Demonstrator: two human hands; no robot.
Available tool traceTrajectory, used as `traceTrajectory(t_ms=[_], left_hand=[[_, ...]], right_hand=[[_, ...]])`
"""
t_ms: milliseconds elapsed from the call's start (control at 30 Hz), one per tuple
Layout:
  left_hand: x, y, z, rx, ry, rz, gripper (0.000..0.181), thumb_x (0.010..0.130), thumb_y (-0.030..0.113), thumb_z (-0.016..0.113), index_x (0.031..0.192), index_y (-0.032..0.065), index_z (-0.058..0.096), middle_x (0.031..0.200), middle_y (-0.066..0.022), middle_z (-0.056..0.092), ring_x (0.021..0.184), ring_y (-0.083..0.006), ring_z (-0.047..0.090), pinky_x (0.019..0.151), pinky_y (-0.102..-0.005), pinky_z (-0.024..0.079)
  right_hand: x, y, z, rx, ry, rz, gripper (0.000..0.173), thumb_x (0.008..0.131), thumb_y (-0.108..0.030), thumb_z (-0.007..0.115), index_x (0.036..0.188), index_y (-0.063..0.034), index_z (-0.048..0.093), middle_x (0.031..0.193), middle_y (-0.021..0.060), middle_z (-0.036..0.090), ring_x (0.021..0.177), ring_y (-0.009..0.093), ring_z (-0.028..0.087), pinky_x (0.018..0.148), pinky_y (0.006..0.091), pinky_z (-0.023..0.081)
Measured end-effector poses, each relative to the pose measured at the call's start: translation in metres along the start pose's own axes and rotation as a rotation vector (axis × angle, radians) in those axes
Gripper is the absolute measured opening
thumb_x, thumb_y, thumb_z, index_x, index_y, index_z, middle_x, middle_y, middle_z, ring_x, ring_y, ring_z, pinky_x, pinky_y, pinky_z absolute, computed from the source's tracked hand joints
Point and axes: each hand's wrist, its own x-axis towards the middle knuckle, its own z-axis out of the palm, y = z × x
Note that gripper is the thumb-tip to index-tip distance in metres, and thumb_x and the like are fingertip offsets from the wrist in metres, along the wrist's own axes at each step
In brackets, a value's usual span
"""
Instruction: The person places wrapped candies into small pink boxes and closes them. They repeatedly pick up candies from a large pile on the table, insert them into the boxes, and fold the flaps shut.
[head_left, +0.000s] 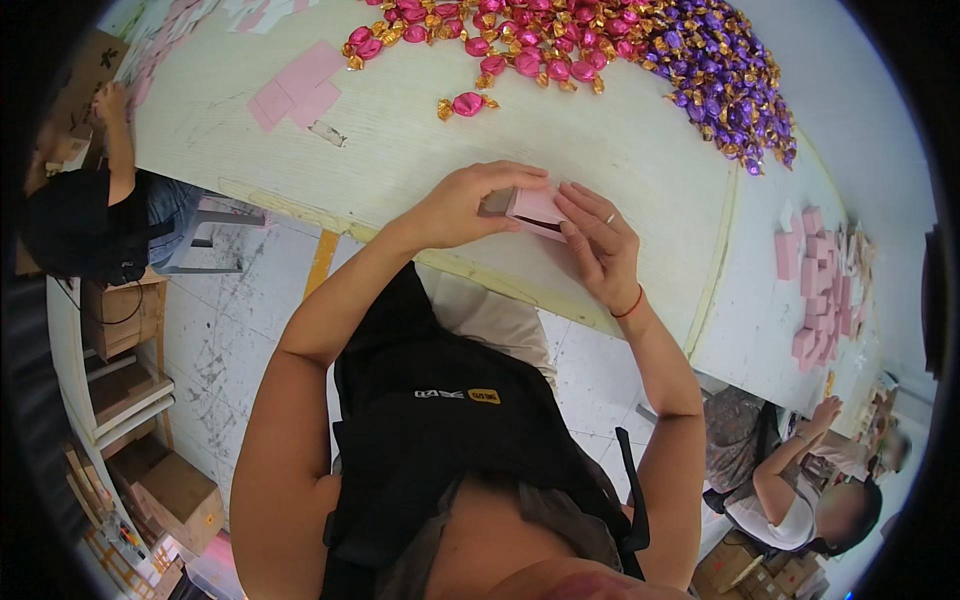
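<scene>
My left hand (469, 204) and my right hand (600, 236) hold a small pink paperboard box (537, 208) between them, just above the near edge of the white table (645, 187). A dark slit shows along the box's near side. The right hand wears a ring and a red wrist cord. Beyond the hands lies one pink-wrapped candy (468, 104) with gold twisted ends. Behind it spreads a pile of pink-wrapped candies (528, 61), which meets a heap of purple-wrapped candies (720, 90) at the right. Flat pink card pieces (300, 88) lie at the left.
Several pink boxes (817, 289) are grouped on the table section at the right. One person (97, 202) sits at the far left, another (787, 487) at the lower right. Cardboard boxes (180, 495) stand on and by shelves at the lower left. A torn scrap (328, 133) lies near the cards.
</scene>
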Motion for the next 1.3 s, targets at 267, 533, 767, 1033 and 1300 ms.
traceTrajectory(t_ms=[267,533,767,1033,1300], left_hand=[[-0.004,0.003,-0.001,-0.159,0.003,-0.059,0.03,0.078,0.003,0.076,0.108,0.0071,0.071,0.135,-0.0102,0.059,0.123,-0.0252,0.057,0.102,-0.0371,0.045],[-0.006,0.002,-0.003,-0.221,0.024,-0.074,0.006,0.08,0.001,0.075,0.084,0.0044,0.072,0.128,-0.0096,0.064,0.103,-0.0183,0.065,0.085,-0.0314,0.054],[-0.01,0.0,0.0,0.117,0.047,0.153,0.011,0.076,0.003,0.079,0.081,0.0067,0.071,0.128,-0.0104,0.064,0.118,-0.026,0.062,0.086,-0.0333,0.053],[-0.006,0.004,0.009,0.258,0.046,0.25,0.019,0.076,0.003,0.078,0.093,0.0088,0.072,0.124,-0.0083,0.065,0.123,-0.0298,0.059,0.087,-0.0361,0.055],[-0.004,0.014,0.007,0.428,0.083,0.33,0.016,0.077,0.003,0.076,0.091,0.0101,0.072,0.116,-0.0068,0.068,0.119,-0.0293,0.062,0.084,-0.0363,0.055]], right_hand=[[0.001,-0.004,-0.002,-0.107,-0.04,-0.068,0.033,0.083,-0.001,0.068,0.115,-0.0051,0.072,0.124,0.0139,0.066,0.12,0.038,0.058,0.099,0.042,0.049],[-0.005,0.005,-0.019,-0.129,-0.108,-0.167,0.037,0.075,0.005,0.071,0.111,-0.0065,0.073,0.128,0.0098,0.064,0.124,0.037,0.055,0.099,0.0426,0.049],[-0.009,0.008,-0.023,-0.151,-0.101,-0.266,0.026,0.073,0.002,0.077,0.097,-0.0047,0.073,0.122,0.0075,0.067,0.116,0.034,0.059,0.092,0.0391,0.054],[-0.005,0.0,-0.009,-0.047,-0.035,-0.081,0.051,0.073,-0.005,0.081,0.12,-0.0063,0.06,0.135,0.0154,0.056,0.119,0.036,0.056,0.098,0.0415,0.049],[-0.024,0.004,-0.013,-0.267,-0.005,-0.292,0.039,0.077,-0.011,0.078,0.114,-0.0084,0.066,0.13,0.015,0.06,0.124,0.036,0.053,0.1,0.043,0.046]])
